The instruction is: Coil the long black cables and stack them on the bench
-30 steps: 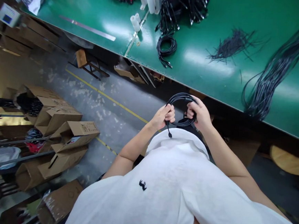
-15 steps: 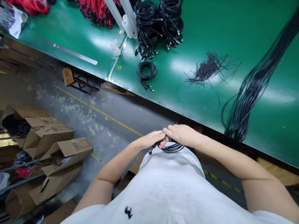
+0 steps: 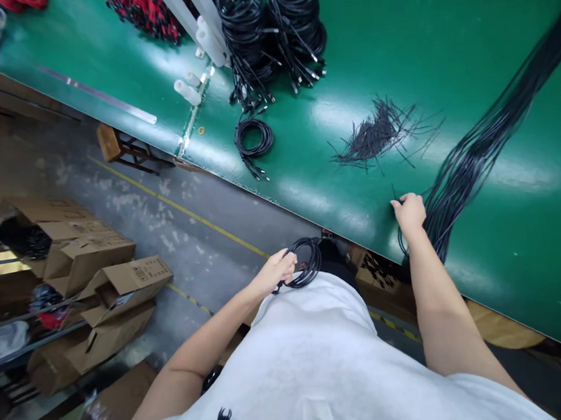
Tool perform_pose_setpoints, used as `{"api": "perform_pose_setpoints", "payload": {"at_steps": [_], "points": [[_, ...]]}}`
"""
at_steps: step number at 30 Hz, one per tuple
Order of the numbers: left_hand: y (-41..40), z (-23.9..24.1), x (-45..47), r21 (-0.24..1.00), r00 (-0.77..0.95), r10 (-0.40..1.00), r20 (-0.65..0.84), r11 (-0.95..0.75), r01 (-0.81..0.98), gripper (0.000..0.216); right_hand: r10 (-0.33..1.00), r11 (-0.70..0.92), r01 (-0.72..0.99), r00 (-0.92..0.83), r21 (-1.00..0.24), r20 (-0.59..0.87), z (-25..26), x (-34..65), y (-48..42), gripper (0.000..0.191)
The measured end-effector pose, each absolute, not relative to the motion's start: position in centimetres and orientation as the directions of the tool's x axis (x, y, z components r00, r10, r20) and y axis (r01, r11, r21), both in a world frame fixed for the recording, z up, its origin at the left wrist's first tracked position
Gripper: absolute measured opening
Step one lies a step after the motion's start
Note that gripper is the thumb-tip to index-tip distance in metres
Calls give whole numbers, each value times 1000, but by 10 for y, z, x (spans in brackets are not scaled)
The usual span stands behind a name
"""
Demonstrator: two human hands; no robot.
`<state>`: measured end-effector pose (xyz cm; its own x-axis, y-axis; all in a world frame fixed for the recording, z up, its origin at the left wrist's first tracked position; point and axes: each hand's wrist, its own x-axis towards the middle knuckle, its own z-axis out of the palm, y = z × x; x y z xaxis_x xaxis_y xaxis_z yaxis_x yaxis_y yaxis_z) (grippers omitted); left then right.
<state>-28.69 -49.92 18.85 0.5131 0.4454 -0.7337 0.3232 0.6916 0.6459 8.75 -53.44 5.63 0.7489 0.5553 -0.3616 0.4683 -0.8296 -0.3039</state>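
A coil of black cable is being gripped by the left hand, its fingers being wrapped around one side; the coil is being held off the table, just outside its near edge. The right hand is being held over the table close to that edge, with thumb and fingers being drawn nearly together beside a single thin black strip; whether the strip is being gripped cannot be told. The table's near edge is being approached by the lower end of a long black cable bundle, which is being partly covered by the right forearm. Farther in from the edge, a pile of black strips is being carried by the table. Leftward, a smaller cable coil is being supported near the edge, below two heaps of coiled cables.
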Motion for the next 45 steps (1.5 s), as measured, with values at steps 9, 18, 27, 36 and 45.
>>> {"api": "perform_pose_setpoints", "payload": {"at_steps": [9,18,27,36,45], "points": [[-488,197,-260,719,475,600,-644,686,109,45,676,-735,545,627,-403,-387,58,101,-535,7],[-485,204,-231,843,653,567,-502,489,223,47,813,-524,-499,-51,-690,-580,140,-80,-579,29],[-495,181,-245,902,578,696,-427,286,322,31,858,-332,-695,57,-637,-510,148,-113,-525,30],[-492,182,-276,889,546,767,-337,68,453,53,936,-308,-118,141,-944,-323,154,-130,-533,17],[-485,174,-274,856,530,744,-407,109,505,55,852,492,866,-457,-91,257,182,-105,-529,32]]}}
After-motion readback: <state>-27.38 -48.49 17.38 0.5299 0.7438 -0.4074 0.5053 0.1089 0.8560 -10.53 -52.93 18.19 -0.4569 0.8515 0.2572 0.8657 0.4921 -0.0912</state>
